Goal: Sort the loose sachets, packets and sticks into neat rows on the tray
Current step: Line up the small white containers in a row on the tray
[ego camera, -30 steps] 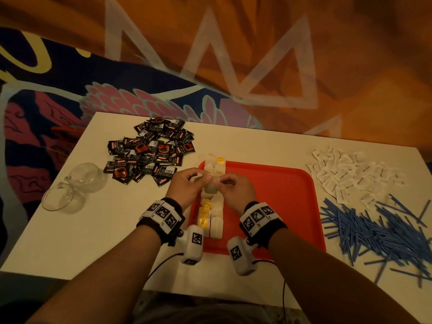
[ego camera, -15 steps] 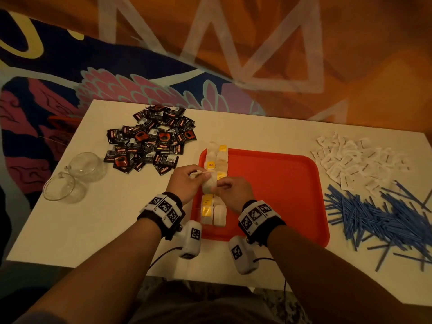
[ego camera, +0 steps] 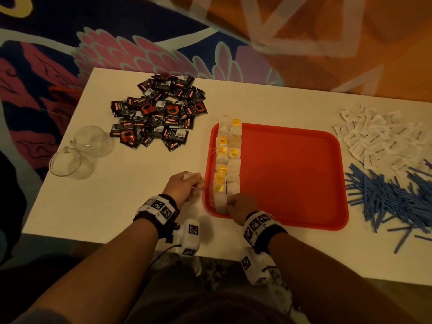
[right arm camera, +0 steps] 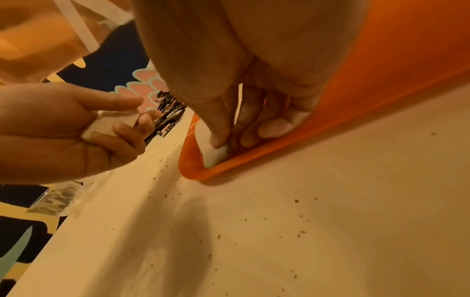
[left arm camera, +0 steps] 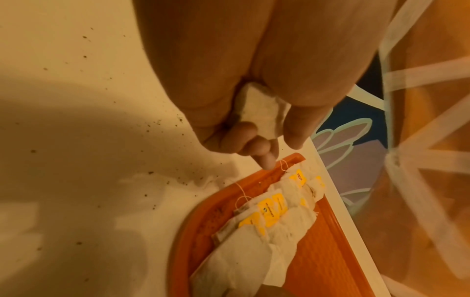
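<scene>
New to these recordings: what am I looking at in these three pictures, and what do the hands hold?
No machine: a person with cameras on head and both wrists. The head view looks down at a white table with a red tray, two rows of tea bags, black sachets, white packets, blue sticks and glass cups. The left hand holds a spare tea bag beside the tray. The right hand presses the nearest tea bag down at the tray's corner.

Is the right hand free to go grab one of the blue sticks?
Probably not yet: the right hand is pinching a tea bag into the tray's near corner. The blue sticks lie unobstructed beyond the tray's right edge.
</scene>
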